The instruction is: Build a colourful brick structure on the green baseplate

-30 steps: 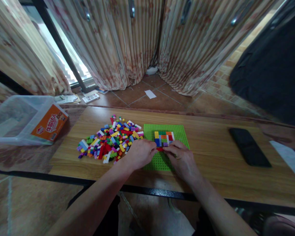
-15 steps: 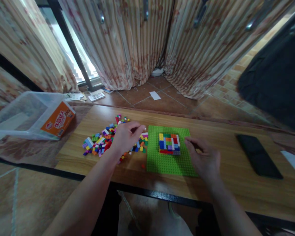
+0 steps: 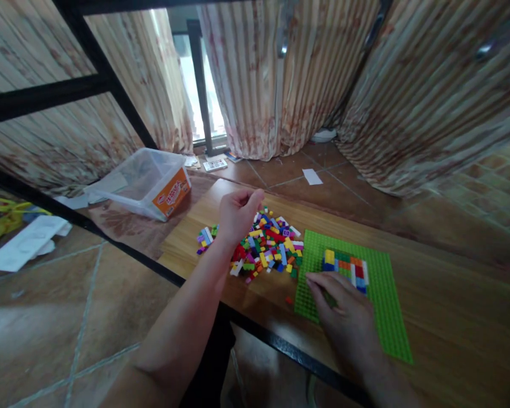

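Note:
My left hand [image 3: 238,215] is closed, fingers curled, above the far left part of a pile of loose toy building bricks [image 3: 272,243]. Whatever it may hold is hidden. Thumb and forefinger of my right hand [image 3: 346,311] come together over the left side of the green baseplate [image 3: 389,294]; I cannot make out anything between them. Behind that hand, a low block of joined bricks [image 3: 357,269] in yellow, blue, orange, red and white sits on the plate, its near side partly covered. A single orange brick [image 3: 289,300] lies on the wood just left of the plate.
The wooden table [image 3: 442,283] has a dark front edge [image 3: 280,345]. Beyond its left end stands a clear plastic box [image 3: 140,181] with an orange label. White packaging [image 3: 28,241] lies at far left. Curtains [image 3: 318,85] hang behind, and a paper [image 3: 312,177] is on the floor.
The view has swung left. My right hand has gone from the plate's right side across to its left side. My left hand has shifted toward the far left of the pile.

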`<state>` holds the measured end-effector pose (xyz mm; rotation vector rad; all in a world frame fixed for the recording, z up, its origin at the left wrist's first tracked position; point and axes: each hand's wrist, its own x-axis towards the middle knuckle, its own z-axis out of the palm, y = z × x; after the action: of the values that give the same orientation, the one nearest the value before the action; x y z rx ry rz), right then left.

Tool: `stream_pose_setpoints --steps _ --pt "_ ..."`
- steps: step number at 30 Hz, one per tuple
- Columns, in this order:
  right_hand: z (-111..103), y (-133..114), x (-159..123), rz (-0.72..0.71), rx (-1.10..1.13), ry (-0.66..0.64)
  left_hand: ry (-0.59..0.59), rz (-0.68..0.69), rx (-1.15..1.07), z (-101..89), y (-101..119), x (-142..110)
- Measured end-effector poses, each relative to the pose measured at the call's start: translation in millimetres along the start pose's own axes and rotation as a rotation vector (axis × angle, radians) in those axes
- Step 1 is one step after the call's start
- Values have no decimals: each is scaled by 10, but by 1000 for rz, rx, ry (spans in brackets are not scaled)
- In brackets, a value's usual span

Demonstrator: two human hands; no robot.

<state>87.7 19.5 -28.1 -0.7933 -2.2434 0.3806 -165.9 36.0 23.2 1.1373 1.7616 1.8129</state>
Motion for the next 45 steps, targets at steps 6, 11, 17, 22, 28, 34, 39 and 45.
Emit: stream_pose_setpoints --steps 6,11,17,22,28,34,39,45 --pt "201 -47 83 51 -83 1 -11 -31 -16 -13 -9 -5" --pt "334 -141 194 105 -247 -37 -110 6 58 31 -53 -44" --pt "483 -224 257 199 -346 -100 -204 7 102 97 -28 -118" --pt "572 -225 288 277 -248 -82 -270 38 121 130 -44 -147" --pt "592 -199 307 324 -99 -43 -298 42 202 134 -32 -145" --pt "598 -202 299 323 -60 -20 -426 49 417 113 17 -170" --pt "605 -193 296 311 -84 -15 -601 96 623 108 -32 -209" --pt "619 -214 290 303 -130 -34 -788 249 802 108 -31 -267"
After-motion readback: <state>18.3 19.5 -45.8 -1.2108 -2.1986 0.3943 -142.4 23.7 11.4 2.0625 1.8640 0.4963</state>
